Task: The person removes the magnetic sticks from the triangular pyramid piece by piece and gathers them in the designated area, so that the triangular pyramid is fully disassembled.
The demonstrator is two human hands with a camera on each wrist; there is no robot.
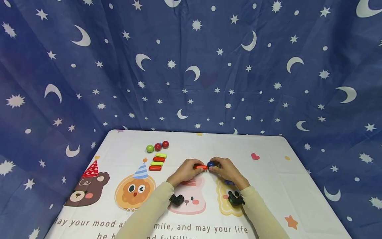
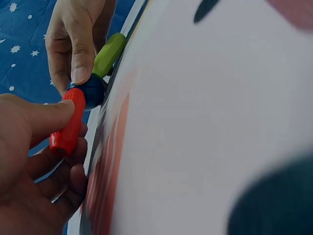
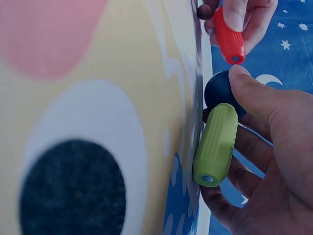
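Observation:
Between the thumb and fingers of my left hand [image 1: 185, 170] is a red ridged rod [image 2: 68, 122] with a small hole in its end. My right hand [image 1: 225, 168] pinches a dark blue ball [image 3: 221, 91], its thumb on the ball's side. A yellow-green ridged rod [image 3: 215, 146] lies against the ball and seems joined to it. In the right wrist view, the red rod's holed end points toward the ball with a small gap between them. Both hands are close together just above the table, over the printed rabbit and its yellow neighbour.
Farther left on the white printed tablecloth [image 1: 232, 146], a green ball [image 1: 150, 148] and two red balls [image 1: 165, 144] sit in a row, with a bit of blue behind them. Several red and yellow-green rods [image 1: 155, 168] lie below. A blue star-patterned curtain [image 1: 209, 66] hangs behind.

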